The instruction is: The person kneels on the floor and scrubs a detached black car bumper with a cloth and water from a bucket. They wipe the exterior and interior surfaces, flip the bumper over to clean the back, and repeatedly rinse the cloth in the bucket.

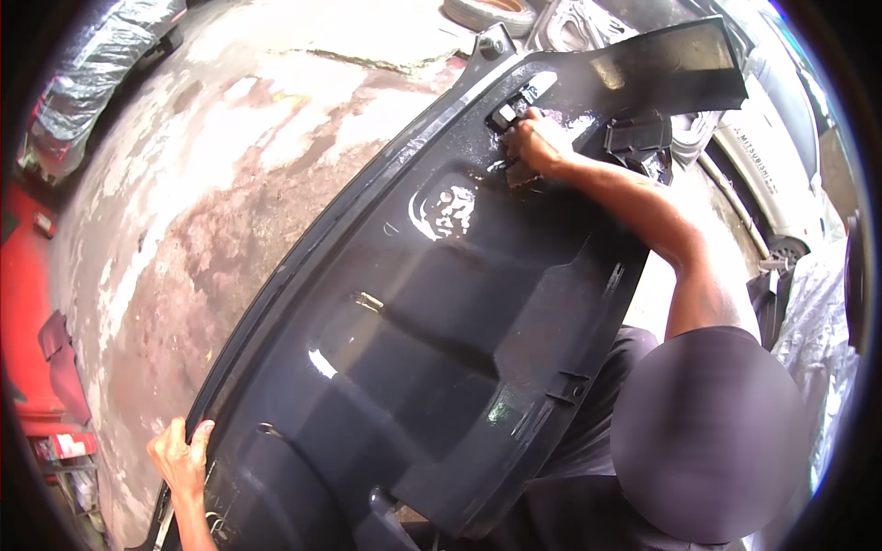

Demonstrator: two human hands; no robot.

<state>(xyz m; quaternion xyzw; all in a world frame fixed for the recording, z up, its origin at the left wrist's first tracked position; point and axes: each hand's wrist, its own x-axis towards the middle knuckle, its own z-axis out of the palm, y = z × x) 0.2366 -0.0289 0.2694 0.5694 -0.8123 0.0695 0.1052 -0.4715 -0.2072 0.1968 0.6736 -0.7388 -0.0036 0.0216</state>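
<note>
A large black plastic car bumper [432, 303] lies slantwise across my lap, its hollow inner side facing up. Wet, shiny patches show on its surface. At the lower left, my left hand [181, 456] grips the bumper's long edge, thumb on the near side and fingers over the rim. Toward the far end, my right hand [542, 145] is closed and pressed against the inner face, beside a small dark fitting [503, 117] with a pale square on it. Something thin and brownish shows under its fingers, too hidden to name.
Stained concrete floor [211, 211] spreads to the left. A red car part [32, 303] and a plastic-wrapped item [101, 73] stand at the left rim. A tyre [491, 14] lies at the top. A pale vehicle [767, 174] and crumpled plastic sheeting [813, 367] are at right.
</note>
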